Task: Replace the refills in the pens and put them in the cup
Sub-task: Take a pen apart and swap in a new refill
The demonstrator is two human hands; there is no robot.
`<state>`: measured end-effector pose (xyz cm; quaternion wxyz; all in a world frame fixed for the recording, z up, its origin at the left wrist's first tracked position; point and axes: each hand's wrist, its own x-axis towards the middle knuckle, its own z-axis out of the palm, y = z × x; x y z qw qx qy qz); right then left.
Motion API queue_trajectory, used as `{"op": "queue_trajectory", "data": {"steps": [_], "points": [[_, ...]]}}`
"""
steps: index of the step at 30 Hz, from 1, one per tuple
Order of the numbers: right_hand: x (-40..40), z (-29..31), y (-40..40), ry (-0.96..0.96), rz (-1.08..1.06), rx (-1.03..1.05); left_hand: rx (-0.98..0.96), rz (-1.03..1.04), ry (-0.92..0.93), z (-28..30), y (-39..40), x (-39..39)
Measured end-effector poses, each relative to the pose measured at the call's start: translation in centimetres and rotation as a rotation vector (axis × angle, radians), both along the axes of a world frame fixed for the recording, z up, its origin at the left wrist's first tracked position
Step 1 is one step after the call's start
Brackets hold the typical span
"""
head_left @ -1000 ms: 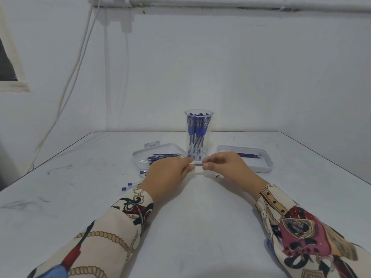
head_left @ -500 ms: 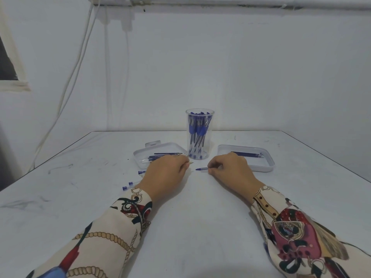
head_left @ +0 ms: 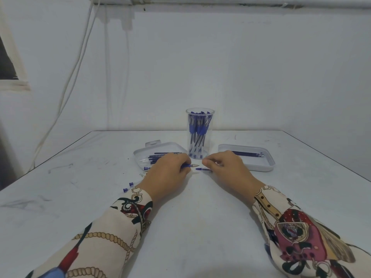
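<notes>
Near the middle of the white tabletop (head_left: pixel 190 227), just in front of the clear cup (head_left: pixel 200 135), both hands work on one pen. The left hand (head_left: pixel 166 175) grips the pen barrel (head_left: pixel 189 166), fingers curled round it; only the blue grip section and the clear cone with its metal tip show past the fingers. The right hand (head_left: pixel 222 167) pinches a small blue pen part (head_left: pixel 201 169), probably the cap, though it is too small to tell for certain.

Orientation: the barrel's long axis runs roughly parallel to the near edge of the tabletop, tip pointing toward the right hand. The blue part lies on nearly the same line, slightly nearer the near edge, its free end pointing toward the left hand. The two ends are near each other but apart.

Procedure, as judged from this arrangement: bring the two axes onto one line before closing the gap, hold the barrel steady, and push straight along the axis. A skewed approach may jam or bend the tip.

The cup already holds many blue pens upright. The left tray (head_left: pixel 140 157), toward the far-left of the work area, holds refills (head_left: pixel 158 157); the right tray (head_left: pixel 269 165) holds a few more refills (head_left: pixel 247 153). Small blue end caps (head_left: pixel 128 187) lie loose beside the left sleeve.
</notes>
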<state>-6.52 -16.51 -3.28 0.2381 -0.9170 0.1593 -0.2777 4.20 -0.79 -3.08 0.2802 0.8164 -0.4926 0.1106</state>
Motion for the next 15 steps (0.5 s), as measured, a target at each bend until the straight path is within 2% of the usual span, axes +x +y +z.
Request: {"op": "queue_trajectory", "data": {"steps": [5,9,15], "points": [[0.44,-0.29,0.71,0.096,0.082,0.091,-0.041,-0.042,-0.015,-0.04,-0.32,-0.3],[0.29,-0.12,1.03,0.055,0.133,0.276,-0.045,-0.054,-0.019,0.18,-0.44,-0.44],[0.15,-0.11,1.19,-0.019,0.191,0.403,-0.047,-0.055,-0.051,0.19,-0.41,-0.51]]}}
